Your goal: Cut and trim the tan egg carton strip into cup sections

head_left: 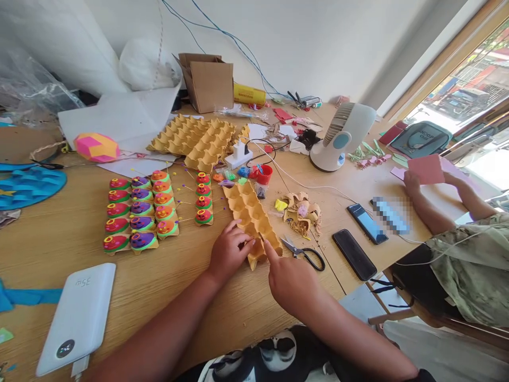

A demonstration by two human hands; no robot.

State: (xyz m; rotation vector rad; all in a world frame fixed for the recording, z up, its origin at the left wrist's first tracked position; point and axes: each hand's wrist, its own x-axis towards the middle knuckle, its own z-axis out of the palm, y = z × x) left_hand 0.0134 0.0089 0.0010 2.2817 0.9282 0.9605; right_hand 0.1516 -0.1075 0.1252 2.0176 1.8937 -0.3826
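Egg-carton strip (248, 212) lies on the wooden table (71, 233) straight ahead of you, running from its near end by your fingers away toward 12 o'clock, its cups facing up.

Your left hand (228, 252) comes in from 7 o'clock with the forearm low over the table and the wrist straight. Its fingers are curled, and their tips close on the near left edge of the strip, gripping it.

Your right hand (292, 284) reaches in from 5 o'clock, back of the hand up. Its index finger (270, 253) is stretched out straight, the tip touching the near right corner of the strip. The other fingers are folded under the palm; you cannot tell whether they hold anything.

Black-handled scissors (304, 253) lie just beside your right hand, at 3 o'clock from the strip's near end, blades toward the strip. Two dark phones (354, 253) lie farther out at 3 o'clock. Rows of painted cups (141, 217) stand at 9 o'clock from the strip, near but apart from it. A pile of carton scraps (300, 209) sits at 2 o'clock. A full egg tray (194, 138) lies at 11 o'clock, well apart. A white power bank (77, 318) rests at 8 o'clock near the table edge. At 2 o'clock, far off, another person's hand (411, 183) holds a pink card (426, 168).
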